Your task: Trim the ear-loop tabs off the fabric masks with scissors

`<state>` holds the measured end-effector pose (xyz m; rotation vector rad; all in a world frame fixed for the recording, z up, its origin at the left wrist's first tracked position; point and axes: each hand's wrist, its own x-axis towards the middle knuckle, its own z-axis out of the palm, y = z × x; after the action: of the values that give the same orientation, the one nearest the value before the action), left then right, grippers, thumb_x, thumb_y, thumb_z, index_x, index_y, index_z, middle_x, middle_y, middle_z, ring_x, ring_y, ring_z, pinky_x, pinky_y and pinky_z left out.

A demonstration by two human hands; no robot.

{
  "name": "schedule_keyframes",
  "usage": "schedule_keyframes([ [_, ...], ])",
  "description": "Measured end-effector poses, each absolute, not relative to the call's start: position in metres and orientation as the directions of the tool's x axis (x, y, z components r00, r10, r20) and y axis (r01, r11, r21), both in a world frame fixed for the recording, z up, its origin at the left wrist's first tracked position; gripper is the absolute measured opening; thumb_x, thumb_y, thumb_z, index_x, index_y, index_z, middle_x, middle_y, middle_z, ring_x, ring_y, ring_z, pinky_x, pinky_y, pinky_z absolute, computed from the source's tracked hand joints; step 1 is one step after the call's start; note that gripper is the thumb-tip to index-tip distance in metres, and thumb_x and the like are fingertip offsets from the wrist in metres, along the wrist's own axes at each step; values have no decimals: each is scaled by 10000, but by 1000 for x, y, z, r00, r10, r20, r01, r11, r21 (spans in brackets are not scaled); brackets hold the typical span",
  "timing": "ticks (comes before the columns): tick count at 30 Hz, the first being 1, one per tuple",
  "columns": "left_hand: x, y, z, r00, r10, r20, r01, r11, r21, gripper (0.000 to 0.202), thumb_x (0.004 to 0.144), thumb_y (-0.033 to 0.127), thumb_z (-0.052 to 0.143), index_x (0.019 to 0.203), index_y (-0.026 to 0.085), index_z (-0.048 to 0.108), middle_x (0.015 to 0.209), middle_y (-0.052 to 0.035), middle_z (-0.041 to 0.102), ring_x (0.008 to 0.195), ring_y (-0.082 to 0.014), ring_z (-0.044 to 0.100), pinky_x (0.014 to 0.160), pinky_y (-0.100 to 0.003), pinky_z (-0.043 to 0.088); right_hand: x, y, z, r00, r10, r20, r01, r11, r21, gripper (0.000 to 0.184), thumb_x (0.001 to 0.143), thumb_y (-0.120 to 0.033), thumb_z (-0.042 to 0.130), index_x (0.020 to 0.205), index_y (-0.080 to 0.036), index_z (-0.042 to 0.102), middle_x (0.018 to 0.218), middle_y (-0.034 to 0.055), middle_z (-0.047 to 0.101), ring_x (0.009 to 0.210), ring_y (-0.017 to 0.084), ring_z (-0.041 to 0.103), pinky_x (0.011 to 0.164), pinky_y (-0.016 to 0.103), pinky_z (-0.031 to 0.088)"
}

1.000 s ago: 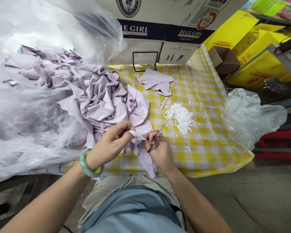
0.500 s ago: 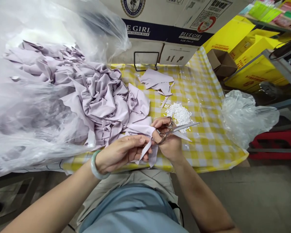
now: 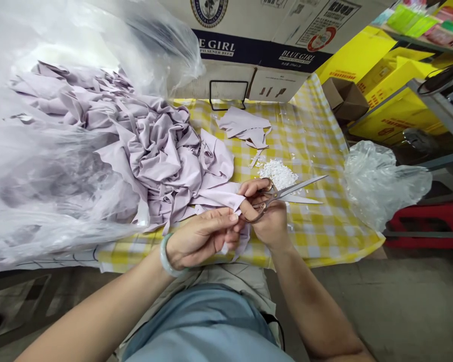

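Note:
My right hand [image 3: 269,217] grips a pair of scissors [image 3: 287,193] by the handles, the blades parted and pointing right over the yellow checked tablecloth [image 3: 317,221]. My left hand [image 3: 206,236], with a green bangle on the wrist, pinches a strip of lilac cloth [image 3: 221,197] right beside the right hand. That strip runs back into a big heap of lilac cloth pieces [image 3: 136,146] spilling from a clear plastic bag [image 3: 41,166] on the left.
A small pile of white bits [image 3: 277,173] lies behind the scissors, with cut lilac pieces [image 3: 245,125] further back. A beer carton [image 3: 256,45] stands at the table's far edge. Another clear bag [image 3: 381,181] hangs off the right side, by yellow boxes [image 3: 392,80].
The scissors have swung up from under the cloth to point right with blades parted. My left hand has dropped lower and closer to the right hand, still pinching the cloth strip.

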<state>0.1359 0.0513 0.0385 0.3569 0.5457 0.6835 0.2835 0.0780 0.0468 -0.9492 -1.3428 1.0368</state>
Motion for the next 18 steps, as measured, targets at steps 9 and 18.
schedule_keyframes([
  [9, 107, 35, 40, 345, 857, -384, -35, 421, 907, 405, 829, 504, 683, 1004, 146, 755, 690, 9, 532, 572, -68, 357, 511, -185, 311, 305, 93, 27, 77, 990, 117, -70, 123, -990, 200, 741, -146, 685, 842, -219, 528, 845, -41, 603, 709, 93, 559, 651, 227, 435],
  [18, 114, 39, 37, 741, 567, -359, -359, 787, 502, 412, 857, 455, 608, 1019, 104, 750, 982, -123, 706, 850, -190, 644, 842, -320, 495, 301, 90, 54, -143, 960, 240, -223, 205, -953, 202, 756, -92, 687, 834, -224, 555, 845, -27, 609, 780, 109, 588, 683, 237, 452],
])
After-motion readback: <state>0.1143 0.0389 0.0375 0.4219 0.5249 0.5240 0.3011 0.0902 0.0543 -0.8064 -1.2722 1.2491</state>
